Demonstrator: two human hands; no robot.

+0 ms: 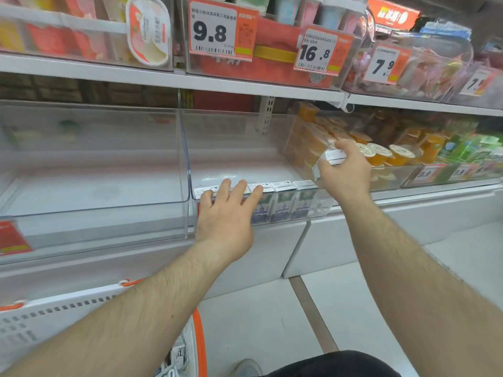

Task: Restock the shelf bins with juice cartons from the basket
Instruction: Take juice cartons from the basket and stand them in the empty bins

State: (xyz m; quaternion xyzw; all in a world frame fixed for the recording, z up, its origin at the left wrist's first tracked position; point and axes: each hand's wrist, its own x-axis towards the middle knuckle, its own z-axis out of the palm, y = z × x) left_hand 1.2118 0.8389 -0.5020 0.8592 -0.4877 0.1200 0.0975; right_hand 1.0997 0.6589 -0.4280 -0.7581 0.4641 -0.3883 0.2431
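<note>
We have our left hand (226,213) spread flat, fingers straight, resting on the tops of the row of small white-and-green juice cartons (283,198) standing along the front wall of the clear plastic shelf bin (187,170), while our right hand (344,170) pinches another white juice carton (330,159) by its top, tilted, just right of that row's end. The white basket with orange trim (68,308) sits below the bin, more cartons showing inside. If we drop the tilted carton in crooked, it may knock the end cartons over or jam against the bin's side.
</note>
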